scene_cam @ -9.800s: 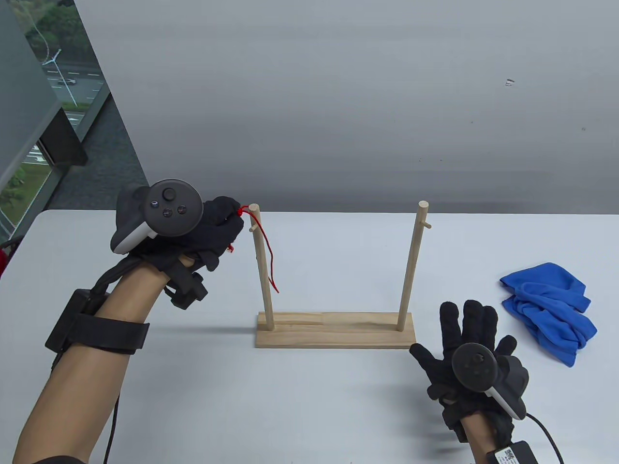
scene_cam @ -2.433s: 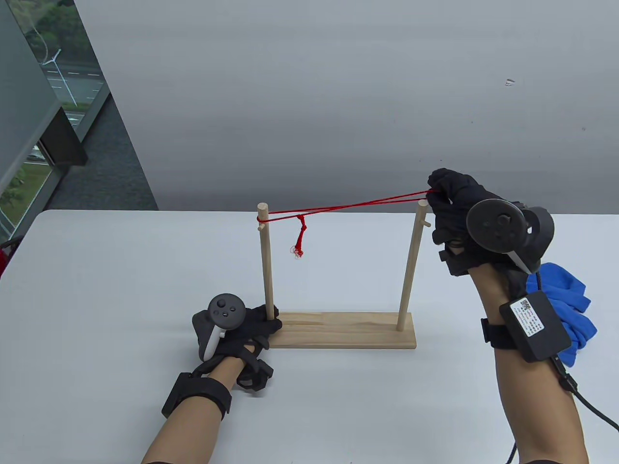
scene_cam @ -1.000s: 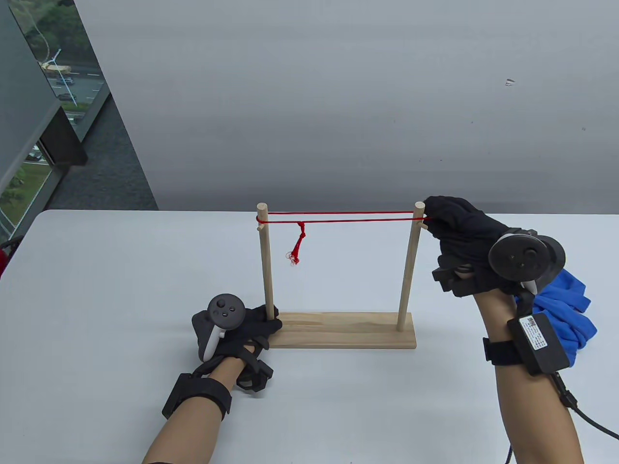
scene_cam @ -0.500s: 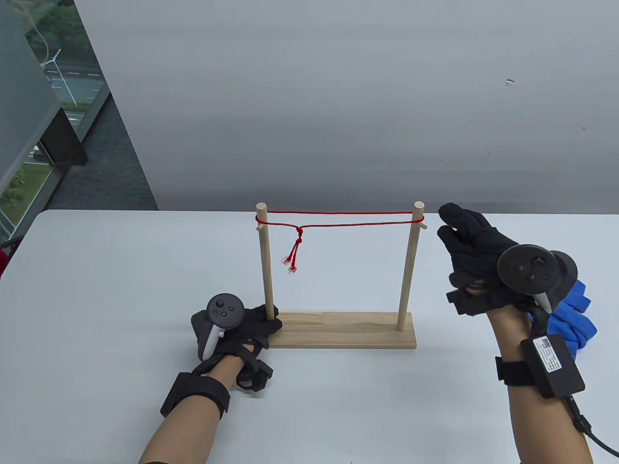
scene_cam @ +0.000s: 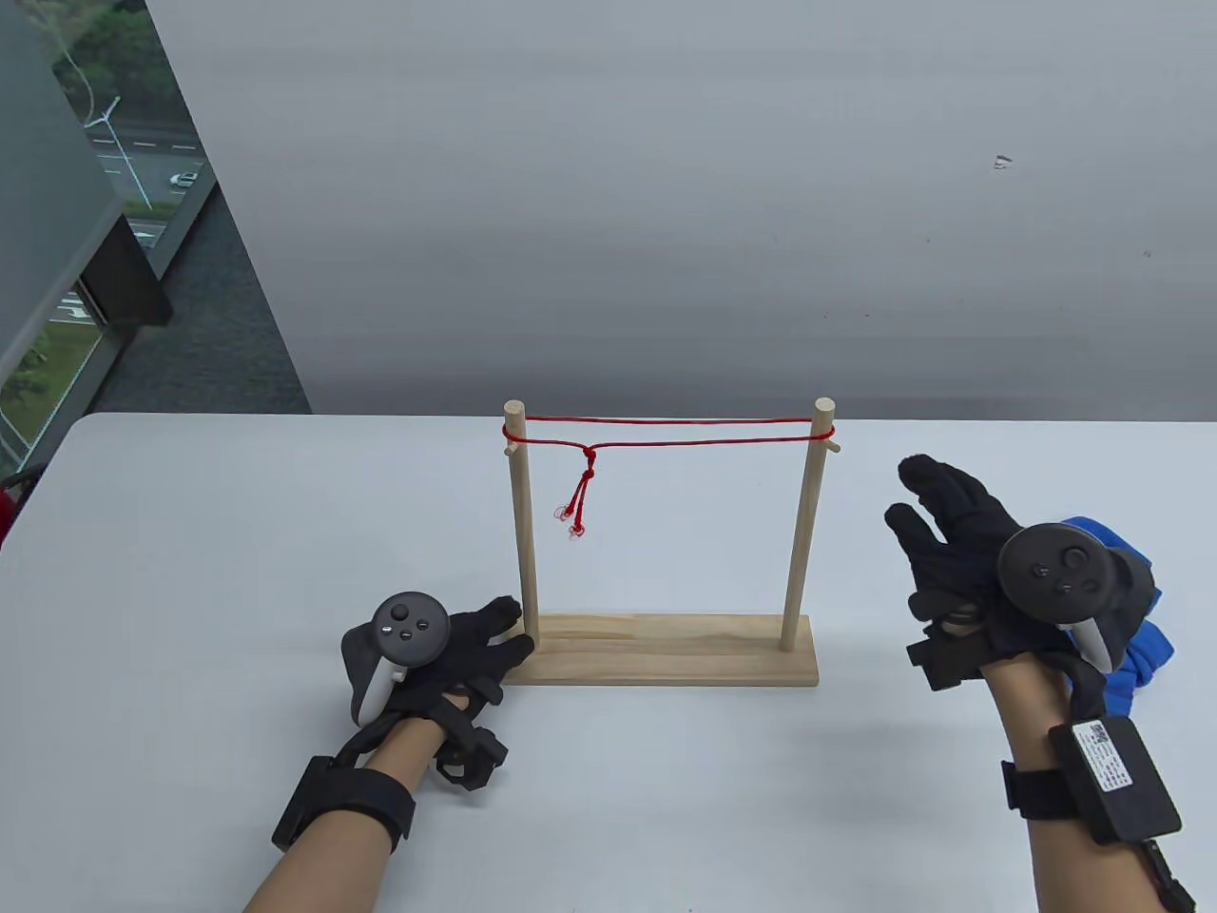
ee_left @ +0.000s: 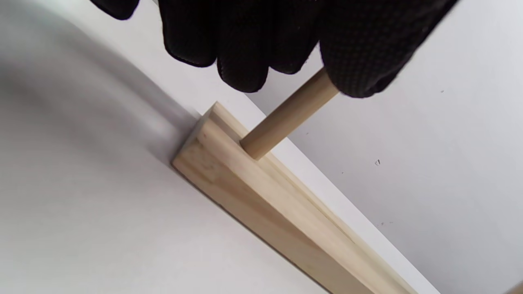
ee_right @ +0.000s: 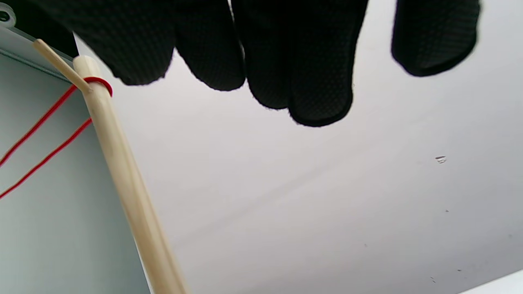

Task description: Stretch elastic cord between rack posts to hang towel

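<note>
The wooden rack stands mid-table with a left post and a right post. The red elastic cord runs as two strands between the post tops, its knot and tails hanging near the left post. My left hand lies open on the table at the rack's left end, its fingers beside the post's foot. My right hand is open and empty, right of the right post. The cord loop sits above that post's peg. The blue towel lies behind my right hand.
The white table ends at a grey wall behind the rack. A window is at far left. The towel is partly hidden by my right hand and its tracker.
My right hand hooked the cord over the right post, let go and drew back down to the right. My left hand released the left post's foot and slid slightly left.
</note>
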`<state>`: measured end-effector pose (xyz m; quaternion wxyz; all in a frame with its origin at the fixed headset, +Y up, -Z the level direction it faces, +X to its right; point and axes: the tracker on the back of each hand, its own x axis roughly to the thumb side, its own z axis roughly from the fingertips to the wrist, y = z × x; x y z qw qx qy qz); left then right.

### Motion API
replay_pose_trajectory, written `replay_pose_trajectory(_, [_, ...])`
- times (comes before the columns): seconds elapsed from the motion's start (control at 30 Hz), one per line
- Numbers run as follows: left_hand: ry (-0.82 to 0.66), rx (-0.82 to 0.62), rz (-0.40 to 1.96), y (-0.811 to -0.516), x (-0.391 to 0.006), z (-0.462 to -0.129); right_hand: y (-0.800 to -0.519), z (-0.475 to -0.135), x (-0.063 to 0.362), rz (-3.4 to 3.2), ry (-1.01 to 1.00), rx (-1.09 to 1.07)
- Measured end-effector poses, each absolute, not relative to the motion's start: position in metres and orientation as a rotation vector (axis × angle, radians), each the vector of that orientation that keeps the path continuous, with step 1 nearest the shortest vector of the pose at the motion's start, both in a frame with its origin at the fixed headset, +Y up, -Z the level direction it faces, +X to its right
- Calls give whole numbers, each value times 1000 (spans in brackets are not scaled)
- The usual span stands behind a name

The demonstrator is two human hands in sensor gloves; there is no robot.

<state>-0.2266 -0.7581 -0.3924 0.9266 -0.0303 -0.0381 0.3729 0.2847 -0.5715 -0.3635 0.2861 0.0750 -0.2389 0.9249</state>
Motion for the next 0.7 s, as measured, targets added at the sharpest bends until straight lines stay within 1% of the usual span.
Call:
replay_pose_trajectory(0.13, [-93, -24, 781, -744, -240, -375, -586, -368, 292, 2546, -609, 135])
replay_pose_trajectory(0.27, [-99, 26, 774, -726, -247, -357, -603, -377, 298, 2613, -493, 61])
replay_pose_trajectory(0.37, [-90, 79, 750, -715, -253, -347, -612, -381, 309, 2673, -448, -11])
replay_pose_trajectory(0.47, [-69, 115, 725, -712, -258, -340, -618, -384, 327, 2734, -384, -123])
replay_pose_trajectory(0.5, [-65, 118, 725, -713, -259, -339, -618, -384, 330, 2738, -376, -143])
replay_pose_trajectory(0.6, [-61, 111, 710, -717, -256, -336, -622, -387, 356, 2750, -302, -296])
replay_pose_trajectory(0.67, [-67, 100, 694, -719, -254, -335, -626, -387, 370, 2736, -287, -339])
replay_pose_trajectory(0.7, [-66, 99, 691, -719, -254, -335, -630, -388, 379, 2701, -314, -347])
